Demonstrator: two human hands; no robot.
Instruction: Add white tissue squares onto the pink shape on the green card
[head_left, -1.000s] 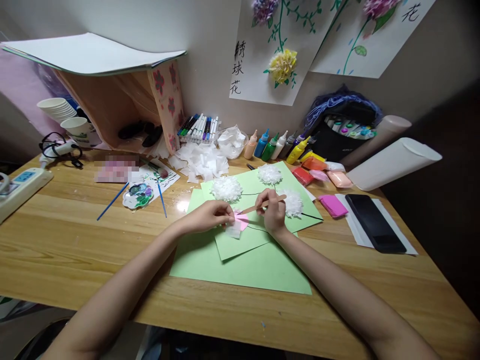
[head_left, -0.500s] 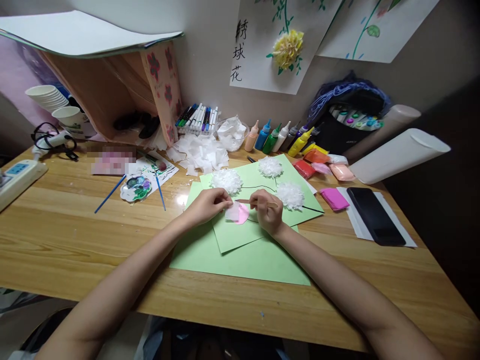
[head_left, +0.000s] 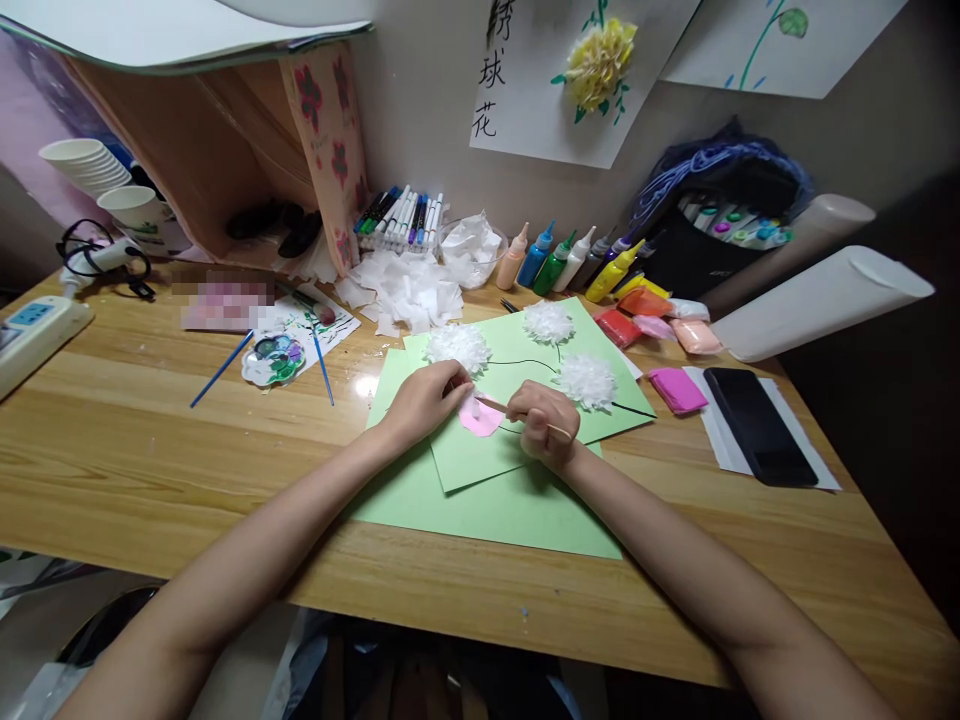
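My right hand (head_left: 546, 420) is closed around a thin brown stick (head_left: 493, 403), whose tip points left toward my other hand. At that tip, my left hand (head_left: 429, 400) pinches a small piece of white tissue paper (head_left: 468, 407), partly hidden by the fingers. Below them lies a flat pink round patch (head_left: 482, 424) on the upper green sheet (head_left: 465, 472). Three fluffy white paper flowers, at left (head_left: 457, 350), at the back (head_left: 548, 321) and at right (head_left: 587, 381), sit on this sheet, with thin dark lines drawn between them. Another green sheet (head_left: 480, 525) lies underneath.
Loose tissue squares (head_left: 412, 290) are piled behind the sheets, near a bowl of tissue (head_left: 472, 250) and paint bottles (head_left: 555, 262). A phone (head_left: 759, 425) and a pink clay pack (head_left: 677, 390) lie right. A paint palette (head_left: 274, 360) and brushes (head_left: 322, 367) lie left.
The tissue piece, flat over the pink patch before, is now gathered up at the stick's tip by my left fingers. My right hand has turned and the stick tilts. The view has shifted slightly.
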